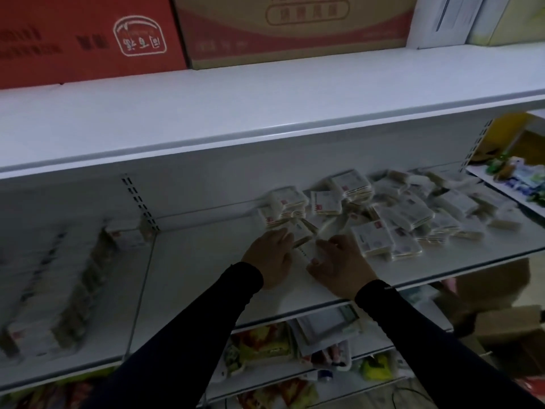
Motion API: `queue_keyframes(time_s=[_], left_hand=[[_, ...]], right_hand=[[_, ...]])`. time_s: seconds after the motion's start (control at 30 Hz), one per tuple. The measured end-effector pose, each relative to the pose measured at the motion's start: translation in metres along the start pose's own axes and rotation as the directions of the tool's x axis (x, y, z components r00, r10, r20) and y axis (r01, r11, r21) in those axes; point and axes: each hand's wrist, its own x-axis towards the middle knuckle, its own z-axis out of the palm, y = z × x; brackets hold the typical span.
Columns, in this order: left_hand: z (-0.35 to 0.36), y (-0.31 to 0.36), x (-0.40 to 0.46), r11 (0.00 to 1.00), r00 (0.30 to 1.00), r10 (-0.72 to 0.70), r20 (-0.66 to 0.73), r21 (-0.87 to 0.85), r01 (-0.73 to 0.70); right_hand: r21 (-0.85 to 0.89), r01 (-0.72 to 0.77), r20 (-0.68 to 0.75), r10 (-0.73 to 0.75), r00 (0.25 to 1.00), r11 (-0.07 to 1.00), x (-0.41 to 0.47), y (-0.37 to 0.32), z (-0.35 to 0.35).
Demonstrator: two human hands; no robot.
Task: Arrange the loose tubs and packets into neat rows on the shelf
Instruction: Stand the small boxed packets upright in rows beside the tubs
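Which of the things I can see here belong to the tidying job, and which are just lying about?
Part of the job:
- loose heap of white packets
- packet between the left hand and right hand
- neat rows of packets on the left
- shelf

Just lying about:
- red carton and brown carton on the shelf above
- colourful snack bags on the shelf below
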Motion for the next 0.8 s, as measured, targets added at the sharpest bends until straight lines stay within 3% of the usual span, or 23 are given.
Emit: queue_keyframes(time_s=[0.1, 0.23, 0.4, 0.47, 0.6, 0.8], left_hand=[[0.011, -0.008, 0.004, 0.999, 0.999, 0.02, 0.034, 0.025, -0.02], [0.013, -0.029, -0.013, 0.991, 0.999, 0.004, -0.046, -0.132, -0.01], [0.017, -0.065, -0.042, 0.981, 0.99, -0.116, -0.076, -0.167, 0.103], [0.016, -0.075, -0.042, 0.966, 0.979, -0.17, -0.111, -0.214, 0.144], [0.005, -0.068, -0.023, 0.916, 0.952, -0.26, -0.161, -0.353, 0.19], [0.008, -0.044, 0.016, 0.839, 0.888, -0.457, 0.057, -0.305, 0.451]], right_hand=[[-0.001, 0.019, 0.036, -0.019, 0.999, 1.0, -0.001, 0.002, -0.003], [0.038, 0.057, 0.035, -0.058, 0.998, 0.998, 0.0, -0.007, -0.007], [-0.006, 0.09, 0.296, -0.084, 0.952, 0.996, 0.006, -0.031, -0.01], [-0.063, 0.087, 0.337, -0.061, 0.94, 0.994, 0.009, -0.038, -0.012], [-0.037, 0.04, 0.308, -0.027, 0.951, 0.998, 0.008, -0.038, -0.016], [0.061, -0.05, 0.16, 0.039, 0.986, 0.997, 0.0, -0.021, -0.023]])
